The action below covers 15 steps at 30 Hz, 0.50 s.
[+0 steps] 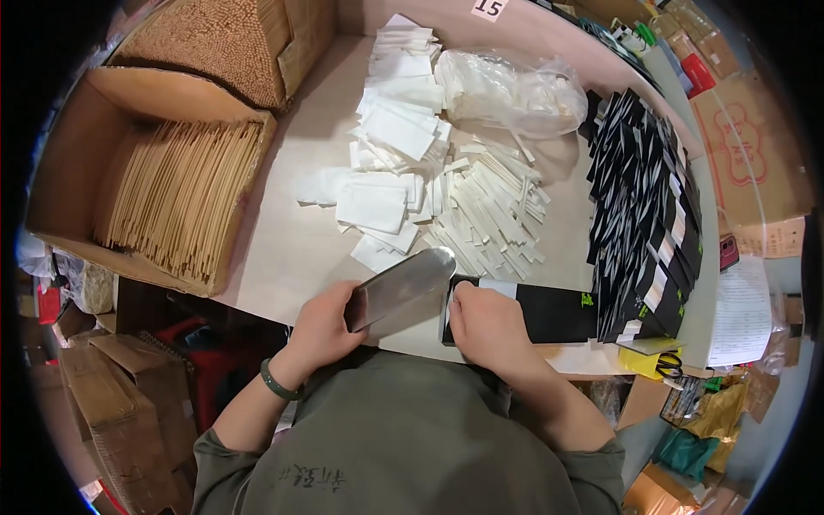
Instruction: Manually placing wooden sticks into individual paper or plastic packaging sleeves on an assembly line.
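Observation:
My left hand [322, 328] is closed around the near end of a long, shiny silver trough-like piece [405, 287] with a rounded tip. The piece slants up to the right over the table, and its tip comes close to my right hand. With bent fingers, my right hand [491, 324] grips the left end of a flat black paper sleeve [556, 316] that lies along the near table edge. A white band and green marks show on the sleeve. Past the silver tip lie loose white paper packets [373, 206] and a heap of narrow white strips [493, 210].
At the left, an open cardboard box [249, 184] holds many thin wooden sticks [176, 202]. Behind it, another carton [305, 51] is packed with stick ends. A clear plastic bag [506, 90] lies at the back. Overlapping black sleeves [635, 206] fill the right side, near black-handled scissors [668, 366].

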Each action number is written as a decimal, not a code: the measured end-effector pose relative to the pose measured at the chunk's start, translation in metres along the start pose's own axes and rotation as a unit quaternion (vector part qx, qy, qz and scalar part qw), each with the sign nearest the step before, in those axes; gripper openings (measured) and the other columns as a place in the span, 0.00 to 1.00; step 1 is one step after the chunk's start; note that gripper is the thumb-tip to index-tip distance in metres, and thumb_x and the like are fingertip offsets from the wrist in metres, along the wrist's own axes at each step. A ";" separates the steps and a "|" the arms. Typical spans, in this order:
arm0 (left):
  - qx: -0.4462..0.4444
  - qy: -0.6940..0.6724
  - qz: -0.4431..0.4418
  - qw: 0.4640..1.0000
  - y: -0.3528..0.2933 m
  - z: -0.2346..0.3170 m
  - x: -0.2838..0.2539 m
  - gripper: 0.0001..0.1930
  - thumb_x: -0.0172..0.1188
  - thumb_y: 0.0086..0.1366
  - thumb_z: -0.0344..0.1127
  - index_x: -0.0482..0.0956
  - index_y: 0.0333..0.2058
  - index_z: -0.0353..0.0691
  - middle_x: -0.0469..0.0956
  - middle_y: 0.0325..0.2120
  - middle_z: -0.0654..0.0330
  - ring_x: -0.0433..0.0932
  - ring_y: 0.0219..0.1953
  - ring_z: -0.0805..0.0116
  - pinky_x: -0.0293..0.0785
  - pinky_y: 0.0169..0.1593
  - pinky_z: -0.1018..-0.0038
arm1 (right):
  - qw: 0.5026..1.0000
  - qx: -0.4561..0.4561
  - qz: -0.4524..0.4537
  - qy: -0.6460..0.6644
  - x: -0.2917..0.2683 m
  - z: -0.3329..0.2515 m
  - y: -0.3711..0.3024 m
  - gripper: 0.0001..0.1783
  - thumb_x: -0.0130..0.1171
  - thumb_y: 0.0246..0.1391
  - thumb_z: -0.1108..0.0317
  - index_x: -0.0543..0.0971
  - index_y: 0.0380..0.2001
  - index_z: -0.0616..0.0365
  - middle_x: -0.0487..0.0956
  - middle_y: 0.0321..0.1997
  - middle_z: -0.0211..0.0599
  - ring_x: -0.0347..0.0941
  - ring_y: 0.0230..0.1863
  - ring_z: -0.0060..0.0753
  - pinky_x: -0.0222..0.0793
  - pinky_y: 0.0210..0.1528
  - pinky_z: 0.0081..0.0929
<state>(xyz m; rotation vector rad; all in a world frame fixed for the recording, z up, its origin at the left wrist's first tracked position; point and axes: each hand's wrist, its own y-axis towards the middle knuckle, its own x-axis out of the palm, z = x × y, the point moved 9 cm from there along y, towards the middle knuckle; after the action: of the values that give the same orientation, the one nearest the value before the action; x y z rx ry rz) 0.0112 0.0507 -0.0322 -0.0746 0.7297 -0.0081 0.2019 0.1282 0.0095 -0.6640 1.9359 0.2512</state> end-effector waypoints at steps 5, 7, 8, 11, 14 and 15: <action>0.077 0.109 -0.097 0.986 -0.001 0.015 -0.007 0.29 0.67 0.45 0.29 0.72 0.50 0.38 0.78 0.37 0.49 0.78 0.39 0.48 0.76 0.42 0.62 | 0.995 0.050 -0.060 0.059 0.028 0.000 0.014 0.11 0.58 0.50 0.63 0.77 0.23 0.59 0.78 0.21 0.48 0.76 0.28 0.55 0.71 0.33 0.46; 0.088 0.163 -0.155 0.970 0.006 0.021 0.001 0.33 0.70 0.45 0.30 0.71 0.53 0.39 0.78 0.41 0.49 0.78 0.43 0.48 0.76 0.46 0.62 | 0.993 0.042 -0.090 0.060 0.040 -0.020 0.019 0.10 0.58 0.49 0.63 0.79 0.24 0.59 0.79 0.22 0.48 0.77 0.29 0.55 0.71 0.34 0.46; 0.093 0.163 -0.151 0.970 0.011 0.025 -0.001 0.33 0.70 0.45 0.30 0.71 0.53 0.39 0.78 0.41 0.49 0.78 0.43 0.48 0.76 0.46 0.62 | 0.992 0.011 -0.092 0.085 0.042 -0.033 0.023 0.11 0.58 0.49 0.62 0.79 0.25 0.59 0.79 0.23 0.48 0.77 0.29 0.54 0.72 0.34 0.45; 0.191 0.117 -0.053 0.973 0.019 0.040 -0.036 0.33 0.71 0.46 0.33 0.72 0.54 0.39 0.77 0.43 0.48 0.77 0.45 0.48 0.75 0.47 0.63 | 0.985 0.042 0.010 0.166 0.002 0.002 0.059 0.14 0.57 0.56 0.57 0.81 0.30 0.58 0.81 0.27 0.48 0.78 0.32 0.53 0.72 0.36 0.44; 0.097 0.179 0.187 0.961 0.016 -0.009 -0.136 0.25 0.70 0.55 0.39 0.75 0.50 0.36 0.78 0.42 0.47 0.77 0.45 0.46 0.75 0.47 0.59 | 0.972 0.163 0.162 -0.048 -0.051 0.105 0.094 0.18 0.57 0.57 0.54 0.80 0.28 0.60 0.80 0.25 0.49 0.78 0.31 0.55 0.72 0.36 0.44; -0.003 0.200 0.270 0.942 0.012 -0.048 -0.174 0.22 0.68 0.57 0.37 0.75 0.49 0.36 0.78 0.41 0.46 0.79 0.42 0.46 0.76 0.44 0.58 | 0.966 0.174 0.179 -0.074 -0.052 0.138 0.099 0.18 0.58 0.56 0.54 0.79 0.27 0.60 0.79 0.24 0.49 0.77 0.31 0.56 0.72 0.36 0.44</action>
<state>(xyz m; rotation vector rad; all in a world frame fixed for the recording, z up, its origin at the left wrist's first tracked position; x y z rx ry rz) -0.1509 0.0652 0.0475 0.1284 1.1383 0.5180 0.2695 0.2897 -0.0181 -0.0598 1.8819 0.1703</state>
